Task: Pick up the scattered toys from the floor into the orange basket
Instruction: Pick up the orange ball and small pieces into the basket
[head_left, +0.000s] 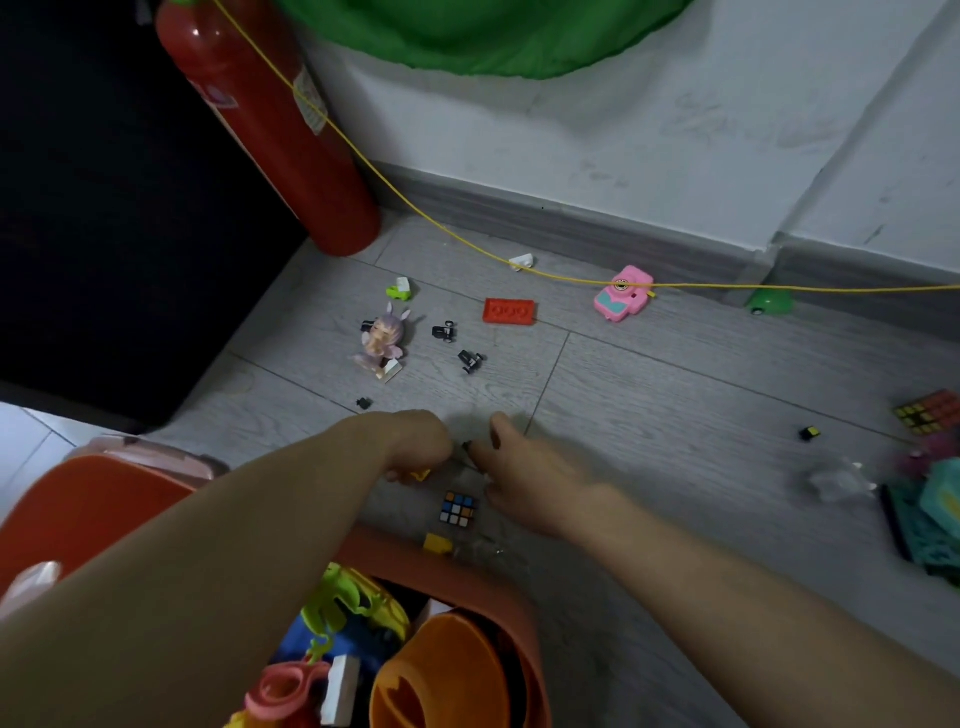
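A: Where is the orange plastic basket (519, 618)?

B: At the bottom of the view, under both forearms, already holding a lime-green plastic toy (337, 603), an orange bowl-shaped toy (441, 670) and a pink ring-shaped piece (280, 691).

A: And the hands?

B: Both are low over the grey wood-look floor (649, 395), just beyond the basket's far rim. The left hand (415, 441) is curled, its fingers closed round a small yellow piece (420, 474). The right hand (519, 467) reaches toward it, thumb raised; a small black piece (466, 445) sits at its fingertips, though I cannot tell whether they pinch it.

A: What lies close to the basket?

B: A small multicoloured puzzle cube (457, 508) just past the rim, between the two wrists, and a yellow plastic block (438, 544) touching the rim.

A: Farther out?

B: Well beyond the basket: a purple-haired doll figurine (383, 340), a red flat studded brick (509, 312), and a pink toy camera (623, 293) near the wall.
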